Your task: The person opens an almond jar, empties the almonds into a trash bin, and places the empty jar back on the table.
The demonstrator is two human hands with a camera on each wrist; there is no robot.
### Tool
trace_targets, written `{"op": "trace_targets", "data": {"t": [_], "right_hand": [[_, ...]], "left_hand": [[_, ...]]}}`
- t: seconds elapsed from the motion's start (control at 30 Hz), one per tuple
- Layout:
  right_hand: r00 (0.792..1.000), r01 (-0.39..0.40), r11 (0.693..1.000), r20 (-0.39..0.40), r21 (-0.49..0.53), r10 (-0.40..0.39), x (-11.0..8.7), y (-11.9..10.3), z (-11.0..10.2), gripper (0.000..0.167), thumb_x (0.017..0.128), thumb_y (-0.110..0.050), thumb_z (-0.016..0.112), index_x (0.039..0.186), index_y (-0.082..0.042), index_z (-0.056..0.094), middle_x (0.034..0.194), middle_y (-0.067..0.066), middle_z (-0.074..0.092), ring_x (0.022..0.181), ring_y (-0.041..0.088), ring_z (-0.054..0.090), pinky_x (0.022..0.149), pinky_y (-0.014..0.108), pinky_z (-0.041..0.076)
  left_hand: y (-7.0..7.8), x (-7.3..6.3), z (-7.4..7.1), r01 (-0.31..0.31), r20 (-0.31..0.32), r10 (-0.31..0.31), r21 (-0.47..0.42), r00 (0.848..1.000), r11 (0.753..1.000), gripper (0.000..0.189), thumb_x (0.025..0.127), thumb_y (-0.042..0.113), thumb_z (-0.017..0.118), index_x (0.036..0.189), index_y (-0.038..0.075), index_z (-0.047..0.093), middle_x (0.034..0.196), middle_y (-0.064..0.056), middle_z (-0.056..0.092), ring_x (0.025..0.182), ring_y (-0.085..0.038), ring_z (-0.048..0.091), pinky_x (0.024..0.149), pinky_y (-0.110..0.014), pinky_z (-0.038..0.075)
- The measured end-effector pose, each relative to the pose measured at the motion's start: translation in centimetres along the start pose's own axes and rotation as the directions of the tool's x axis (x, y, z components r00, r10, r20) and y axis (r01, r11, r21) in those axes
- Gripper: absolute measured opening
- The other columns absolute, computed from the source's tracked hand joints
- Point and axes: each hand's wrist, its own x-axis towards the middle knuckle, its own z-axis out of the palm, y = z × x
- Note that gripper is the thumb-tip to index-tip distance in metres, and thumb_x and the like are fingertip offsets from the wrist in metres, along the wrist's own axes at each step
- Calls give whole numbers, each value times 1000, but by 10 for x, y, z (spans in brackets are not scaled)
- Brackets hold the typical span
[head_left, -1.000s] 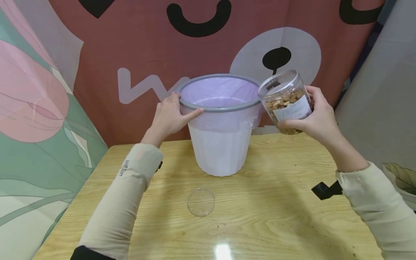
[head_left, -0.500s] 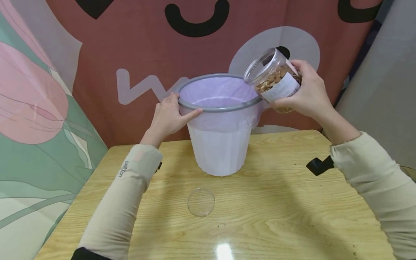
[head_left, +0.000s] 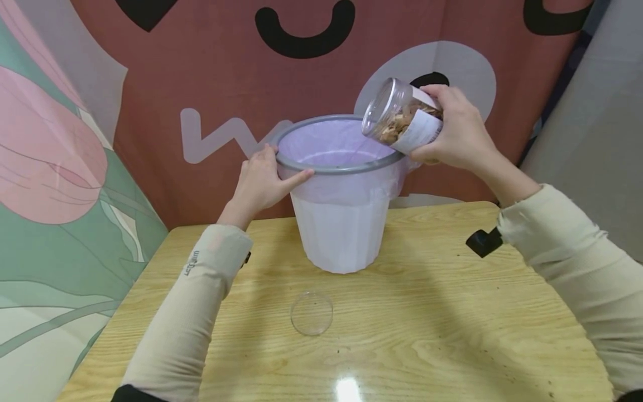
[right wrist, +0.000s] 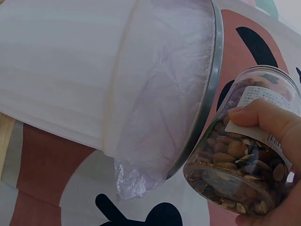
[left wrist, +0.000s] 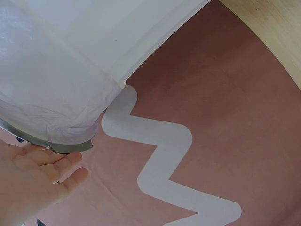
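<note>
A white trash bin [head_left: 341, 229] with a grey rim and a lilac liner bag [head_left: 326, 139] stands on the table. My left hand [head_left: 258, 181] holds it at the left of the rim, thumb along the front edge; in the left wrist view the fingertips [left wrist: 70, 162] are right at the rim. My right hand [head_left: 459, 131] grips a clear plastic jar [head_left: 404, 117] with a white label. The jar, lidless and holding mixed nuts [right wrist: 235, 153], is tilted, its mouth over the bin's right rim. The bottom of the bin is hidden.
A clear round lid [head_left: 311, 312] lies on the wooden table [head_left: 402, 335] in front of the bin. Behind the table hangs a printed cloth backdrop [head_left: 226, 72]. A black strap end [head_left: 484, 243] sticks out from the right sleeve.
My right hand has brought the jar up and left over the bin and tipped it further, so the nuts have slid toward its mouth. The left hand and bin have stayed put.
</note>
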Motion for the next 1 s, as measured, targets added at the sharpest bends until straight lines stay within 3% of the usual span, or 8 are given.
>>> {"op": "trace_targets", "data": {"t": [0.33,0.77,1.0], "right_hand": [[999,10,997,52,-74,-7,9,-5,2,91,59,-8,78,137,-7,31,132,17,33,113,37,31,85,51,31],[997,49,990,62,-129,-42,14,-7,2,91,59,-5,78,137,-7,32,133,18,32,117,39,28,90,52,27],[995,87,984,65,-158,-77,16,-6,3,90,59,-1,79,137,-8,33,133,19,31,117,39,26,91,52,26]], "left_hand": [[1,0,0,2,0,-2,-6,1000,1000,97,73,73,43,129,-6,33,122,-20,44,116,-30,38,95,-47,24],[3,1,0,1,16,-1,1,1000,1000,99,74,73,42,133,-6,30,130,-19,39,121,-30,34,96,-47,23],[3,2,1,-10,2,10,3,1000,1000,98,74,72,43,131,-6,32,127,-20,41,119,-31,36,96,-48,24]]}}
